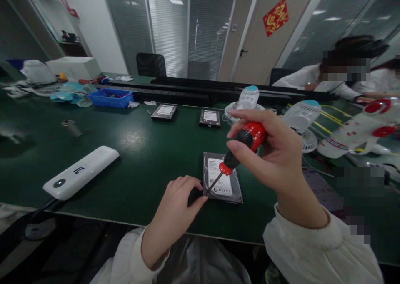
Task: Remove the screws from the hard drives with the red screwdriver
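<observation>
A hard drive (222, 187) lies flat on the green table in front of me, its white label facing up. My right hand (276, 159) is closed round the red and black handle of a screwdriver (231, 159). The screwdriver slants down to the left, with its tip at the drive's near left corner. At that same corner my left hand (178, 203) has its thumb and index finger against the drive's edge, close to the tip. Any screw under the tip is too small to make out.
Two more hard drives, one left (164, 111) and one right (210, 117), lie farther back. A blue basket (109, 105), a metal cylinder (72, 128) and a white device (83, 173) are leftward. White fans (301, 115), a white-red bottle (346, 134) and a person (300, 79) are rightward.
</observation>
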Motion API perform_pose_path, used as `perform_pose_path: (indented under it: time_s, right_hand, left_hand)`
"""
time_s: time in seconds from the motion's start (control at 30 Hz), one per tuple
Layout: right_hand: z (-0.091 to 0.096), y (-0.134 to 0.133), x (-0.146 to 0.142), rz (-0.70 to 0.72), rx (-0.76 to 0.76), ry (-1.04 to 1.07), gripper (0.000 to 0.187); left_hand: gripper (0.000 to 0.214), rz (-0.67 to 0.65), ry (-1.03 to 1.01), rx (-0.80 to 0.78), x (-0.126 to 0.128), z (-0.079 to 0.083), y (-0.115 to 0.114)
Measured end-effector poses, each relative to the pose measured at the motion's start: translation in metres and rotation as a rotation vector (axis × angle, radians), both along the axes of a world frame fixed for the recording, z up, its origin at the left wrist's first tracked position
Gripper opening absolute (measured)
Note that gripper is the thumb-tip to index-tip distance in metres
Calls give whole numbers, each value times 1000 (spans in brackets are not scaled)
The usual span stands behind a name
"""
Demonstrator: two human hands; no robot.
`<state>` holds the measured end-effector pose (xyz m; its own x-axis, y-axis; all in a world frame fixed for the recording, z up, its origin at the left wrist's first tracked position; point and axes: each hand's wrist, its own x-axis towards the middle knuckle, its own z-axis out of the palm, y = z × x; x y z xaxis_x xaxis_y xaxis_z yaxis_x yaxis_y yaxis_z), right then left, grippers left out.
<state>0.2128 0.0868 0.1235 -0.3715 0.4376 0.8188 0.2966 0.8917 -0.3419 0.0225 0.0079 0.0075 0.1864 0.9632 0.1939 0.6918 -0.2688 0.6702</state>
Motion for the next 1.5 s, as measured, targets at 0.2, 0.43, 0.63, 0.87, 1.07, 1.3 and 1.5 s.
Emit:
perform_pose_path:
  time_s: [0.2, 0.43, 0.63, 0.87, 1.07, 1.3, 1.5]
  right_hand:
    - [-6, 5, -2, 228, -126, 159, 43]
    - [-7, 5, -2, 209, -125, 111, 43]
    - [-7, 6, 0, 202, -113, 110, 41]
    - [-4, 7, -3, 199, -62, 200, 45]
    - [-6, 1, -3, 277, -180, 199, 36]
    - [-2, 0, -5, 96, -121, 240, 29]
    - [-4, 0, -2, 230, -193, 258, 16]
  left_hand:
    - [9, -1, -3, -6, 0, 0, 0]
    - [7, -8, -8, -18, -1, 2, 0]
    - [7, -7, -10, -14, -1, 2, 0]
    - [8, -4, -12, -20, 0, 2, 0]
    - [7, -3, -8, -13, -1, 1, 0]
    - [8, -4, -8, -10, -1, 2, -1]
    - [7, 5, 6, -4, 0, 3, 0]
